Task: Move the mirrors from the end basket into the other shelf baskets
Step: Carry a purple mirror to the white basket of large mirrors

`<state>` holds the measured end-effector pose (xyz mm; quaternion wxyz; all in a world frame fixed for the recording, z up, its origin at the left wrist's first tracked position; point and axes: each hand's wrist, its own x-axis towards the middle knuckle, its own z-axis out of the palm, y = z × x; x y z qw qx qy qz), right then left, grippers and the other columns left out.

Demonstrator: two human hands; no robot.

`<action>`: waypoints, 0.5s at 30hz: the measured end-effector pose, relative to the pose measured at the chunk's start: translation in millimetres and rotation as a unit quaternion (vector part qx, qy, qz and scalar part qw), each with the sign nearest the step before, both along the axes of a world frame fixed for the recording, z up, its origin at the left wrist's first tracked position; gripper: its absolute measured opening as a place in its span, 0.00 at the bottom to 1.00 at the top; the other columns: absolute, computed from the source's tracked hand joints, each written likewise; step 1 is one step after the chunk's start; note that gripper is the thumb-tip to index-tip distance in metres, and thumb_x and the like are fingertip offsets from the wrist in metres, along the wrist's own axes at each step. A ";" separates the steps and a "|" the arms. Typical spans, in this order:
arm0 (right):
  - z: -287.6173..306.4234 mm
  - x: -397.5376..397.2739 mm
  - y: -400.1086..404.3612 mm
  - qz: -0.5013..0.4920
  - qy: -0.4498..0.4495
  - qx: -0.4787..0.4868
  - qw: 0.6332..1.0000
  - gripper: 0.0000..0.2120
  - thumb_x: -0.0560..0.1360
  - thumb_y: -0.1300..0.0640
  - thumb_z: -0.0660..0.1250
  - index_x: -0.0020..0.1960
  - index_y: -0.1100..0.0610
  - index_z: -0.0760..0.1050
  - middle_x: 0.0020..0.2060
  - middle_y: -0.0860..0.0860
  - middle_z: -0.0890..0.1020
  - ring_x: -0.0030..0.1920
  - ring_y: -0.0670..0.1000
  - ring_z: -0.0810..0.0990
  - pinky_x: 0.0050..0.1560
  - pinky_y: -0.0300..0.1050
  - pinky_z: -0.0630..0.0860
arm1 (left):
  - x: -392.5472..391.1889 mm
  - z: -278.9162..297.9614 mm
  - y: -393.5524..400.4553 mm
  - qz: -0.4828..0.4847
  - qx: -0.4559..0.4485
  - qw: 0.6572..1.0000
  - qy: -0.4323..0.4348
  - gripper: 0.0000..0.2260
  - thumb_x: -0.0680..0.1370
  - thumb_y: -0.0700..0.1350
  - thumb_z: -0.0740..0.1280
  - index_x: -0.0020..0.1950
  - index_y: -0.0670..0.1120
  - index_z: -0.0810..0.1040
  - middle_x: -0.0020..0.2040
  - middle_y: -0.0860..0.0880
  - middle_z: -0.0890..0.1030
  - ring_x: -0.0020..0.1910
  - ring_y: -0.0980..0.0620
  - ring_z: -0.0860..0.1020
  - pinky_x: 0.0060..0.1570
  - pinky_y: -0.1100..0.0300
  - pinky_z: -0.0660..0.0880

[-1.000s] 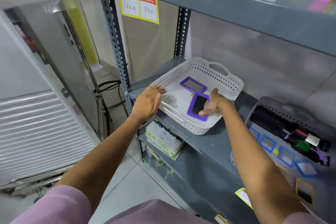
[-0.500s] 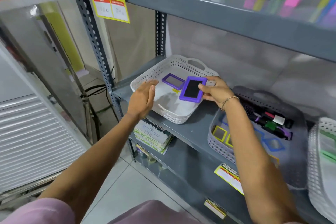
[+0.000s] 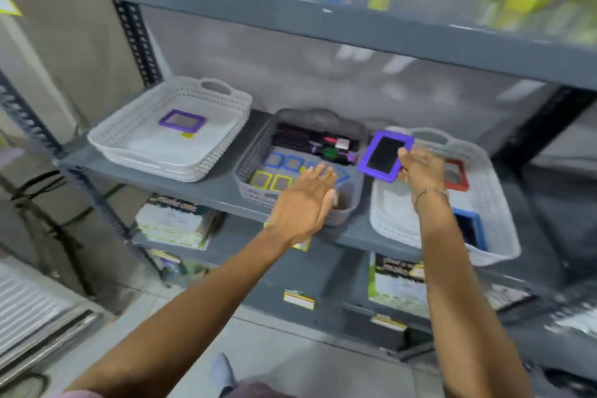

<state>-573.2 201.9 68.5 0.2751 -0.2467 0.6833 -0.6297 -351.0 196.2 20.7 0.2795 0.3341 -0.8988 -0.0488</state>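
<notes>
My right hand point(image 3: 420, 168) grips a purple-framed mirror point(image 3: 385, 155) by its right edge, holding it tilted in the air over the left rim of the right white basket point(image 3: 387, 223). That basket holds a red-framed mirror point(image 3: 455, 174) and a blue-framed one point(image 3: 470, 228). One purple-framed mirror point(image 3: 182, 121) lies flat in the white end basket point(image 3: 129, 149) at the left. My left hand point(image 3: 305, 203) hovers flat, fingers apart, over the front of the grey middle basket point(image 3: 250, 168), holding nothing.
The grey basket holds several small blue and yellow framed mirrors point(image 3: 274, 171) and hairbrushes point(image 3: 310, 142). A grey shelf board point(image 3: 323, 16) with coloured bottles runs overhead. Boxes sit on the lower shelf point(image 3: 176, 223). Price tags hang on the shelf edges.
My right hand has carried the purple mirror from the end basket rightward, past the grey basket, to the right white basket. My left hand left the end basket's rim and moved right too.
</notes>
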 end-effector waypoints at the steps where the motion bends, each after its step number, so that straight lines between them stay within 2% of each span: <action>1: -7.3 -13.1 9.7 -0.017 0.021 0.029 0.999 0.12 0.76 0.63 0.66 0.35 0.53 0.71 0.35 0.54 0.77 0.36 0.51 0.76 0.34 0.38 0.79 | -10.4 -5.3 5.8 0.007 -0.004 1.000 -0.028 0.18 0.80 0.41 0.55 0.67 0.34 0.70 0.67 0.37 0.73 0.69 0.39 0.68 0.70 0.45 0.62; 3: -17.6 -32.4 27.0 -0.038 0.078 0.101 0.991 0.14 0.75 0.62 0.66 0.31 0.54 0.71 0.40 0.57 0.76 0.43 0.53 0.75 0.48 0.50 0.77 | -26.5 -16.8 12.2 0.034 -0.005 0.997 -0.072 0.19 0.82 0.43 0.53 0.69 0.35 0.67 0.70 0.38 0.70 0.72 0.40 0.63 0.72 0.49 0.53; 5: -23.6 -41.6 37.0 -0.038 0.120 0.173 0.977 0.13 0.75 0.61 0.65 0.31 0.59 0.72 0.41 0.59 0.76 0.45 0.54 0.74 0.49 0.50 0.72 | -36.0 -27.9 14.5 0.065 0.011 0.992 -0.108 0.21 0.83 0.46 0.49 0.72 0.36 0.63 0.73 0.39 0.66 0.74 0.42 0.58 0.72 0.53 0.44; 6: -26.5 -43.8 40.8 -0.028 0.138 0.208 0.968 0.15 0.75 0.60 0.64 0.30 0.59 0.71 0.43 0.62 0.78 0.47 0.55 0.77 0.48 0.47 0.70 | -38.4 -33.1 14.2 0.074 0.017 0.990 -0.121 0.22 0.83 0.47 0.47 0.73 0.37 0.61 0.74 0.39 0.64 0.75 0.44 0.56 0.72 0.54 0.44; 8: -30.6 -46.5 45.0 -0.004 0.165 0.267 0.950 0.11 0.76 0.61 0.63 0.35 0.60 0.72 0.53 0.65 0.80 0.56 0.58 0.79 0.48 0.45 0.70 | -40.5 -40.4 11.9 0.083 0.021 0.988 -0.127 0.22 0.83 0.48 0.46 0.73 0.38 0.61 0.74 0.40 0.64 0.75 0.45 0.56 0.74 0.54 0.47; 9: -32.7 -46.7 45.4 0.006 0.173 0.290 0.941 0.06 0.77 0.62 0.62 0.43 0.62 0.75 0.57 0.65 0.79 0.59 0.60 0.78 0.48 0.45 0.70 | -40.1 -42.1 10.1 0.087 0.021 0.987 -0.133 0.22 0.83 0.48 0.45 0.73 0.38 0.61 0.74 0.41 0.65 0.75 0.45 0.56 0.74 0.53 0.48; 10: -33.6 -46.2 45.8 0.012 0.178 0.310 0.934 0.06 0.76 0.63 0.62 0.52 0.63 0.75 0.60 0.64 0.78 0.61 0.61 0.77 0.50 0.45 0.72 | -39.6 -42.5 9.4 0.088 0.022 0.987 -0.136 0.23 0.83 0.48 0.45 0.73 0.39 0.62 0.73 0.41 0.66 0.75 0.46 0.57 0.74 0.53 0.50; 11: -35.9 -46.4 44.2 0.023 0.186 0.330 0.925 0.11 0.76 0.64 0.62 0.58 0.65 0.73 0.61 0.65 0.77 0.61 0.61 0.77 0.52 0.47 0.73 | -39.2 -42.7 9.0 0.088 0.019 0.987 -0.136 0.23 0.82 0.48 0.45 0.72 0.39 0.62 0.73 0.41 0.66 0.75 0.46 0.58 0.74 0.53 0.51; 12: -35.5 -44.3 44.1 0.033 0.190 0.349 0.917 0.14 0.76 0.65 0.62 0.61 0.67 0.72 0.61 0.65 0.77 0.61 0.62 0.77 0.55 0.48 0.74 | -39.2 -42.8 9.1 0.087 0.016 0.987 -0.136 0.23 0.82 0.48 0.45 0.72 0.39 0.63 0.72 0.42 0.67 0.74 0.46 0.58 0.74 0.53 0.51; 15: -34.5 -40.6 43.0 0.055 0.236 0.392 0.887 0.14 0.74 0.65 0.64 0.58 0.69 0.75 0.58 0.64 0.80 0.59 0.61 0.79 0.56 0.49 0.76 | -39.9 -43.1 10.3 0.089 0.015 0.987 -0.132 0.22 0.82 0.48 0.46 0.71 0.39 0.66 0.71 0.42 0.70 0.74 0.46 0.61 0.73 0.54 0.52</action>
